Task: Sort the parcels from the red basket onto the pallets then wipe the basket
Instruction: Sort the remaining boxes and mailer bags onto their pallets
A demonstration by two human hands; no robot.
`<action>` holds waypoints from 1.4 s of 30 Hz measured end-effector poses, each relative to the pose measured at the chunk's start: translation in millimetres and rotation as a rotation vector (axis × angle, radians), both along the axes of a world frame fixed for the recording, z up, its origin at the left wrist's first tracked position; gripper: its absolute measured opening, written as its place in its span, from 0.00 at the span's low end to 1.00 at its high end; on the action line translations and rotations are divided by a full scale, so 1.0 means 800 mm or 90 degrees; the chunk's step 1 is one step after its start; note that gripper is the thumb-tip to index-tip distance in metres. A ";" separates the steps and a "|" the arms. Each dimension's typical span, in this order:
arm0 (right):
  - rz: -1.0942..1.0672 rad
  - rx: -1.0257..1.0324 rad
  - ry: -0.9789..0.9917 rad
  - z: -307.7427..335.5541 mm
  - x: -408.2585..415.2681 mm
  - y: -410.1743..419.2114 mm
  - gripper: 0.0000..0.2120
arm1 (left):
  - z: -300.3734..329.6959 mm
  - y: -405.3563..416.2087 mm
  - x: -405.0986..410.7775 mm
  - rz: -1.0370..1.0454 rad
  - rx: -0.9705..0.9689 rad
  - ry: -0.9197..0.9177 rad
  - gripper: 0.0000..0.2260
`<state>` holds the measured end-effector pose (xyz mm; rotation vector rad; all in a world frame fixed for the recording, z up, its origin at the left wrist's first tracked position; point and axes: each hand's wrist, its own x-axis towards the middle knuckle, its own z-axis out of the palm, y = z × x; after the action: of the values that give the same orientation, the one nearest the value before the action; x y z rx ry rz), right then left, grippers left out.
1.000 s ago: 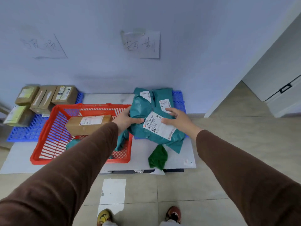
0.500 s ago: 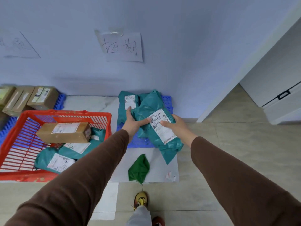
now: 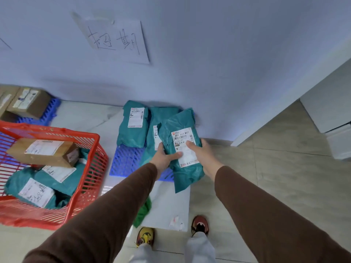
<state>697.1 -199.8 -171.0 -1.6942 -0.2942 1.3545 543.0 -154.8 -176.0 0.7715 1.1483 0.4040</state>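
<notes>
A teal parcel bag (image 3: 181, 128) with a white label is held over the right blue pallet (image 3: 127, 160). My left hand (image 3: 163, 158) grips its lower left edge, and my right hand (image 3: 201, 154) holds its right side with the thumb on the label. Two more teal bags (image 3: 133, 128) lie on that pallet by the wall. The red basket (image 3: 91, 168) stands at the left and holds a brown cardboard box (image 3: 43, 152) on top of teal bags (image 3: 57, 179).
Brown boxes (image 3: 28, 103) sit on a second blue pallet (image 3: 49, 112) at the far left. A green cloth (image 3: 144, 211) lies on the white floor mat (image 3: 169, 205) near my feet. A handwritten paper sign (image 3: 117, 40) hangs on the wall. A white cabinet (image 3: 326, 114) stands right.
Both hands have carried the teal bag forward and right, over the right pallet. I have stepped to the right, so the basket now lies further left in view.
</notes>
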 end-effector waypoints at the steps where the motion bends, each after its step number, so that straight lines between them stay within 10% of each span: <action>1: 0.003 -0.004 0.009 -0.009 0.013 0.002 0.17 | -0.009 0.002 0.015 0.004 0.007 0.010 0.30; 12: -0.047 -0.026 0.010 -0.110 0.104 0.050 0.19 | -0.102 0.060 0.115 -0.050 0.115 0.122 0.48; 42: 0.206 -0.021 -0.134 -0.219 0.100 0.132 0.35 | -0.194 0.135 0.126 -0.242 0.321 0.482 0.34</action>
<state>777.0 -94.4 -346.0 -1.8778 -0.6948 1.4151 644.1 -47.2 -331.4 1.6454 1.5722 0.0624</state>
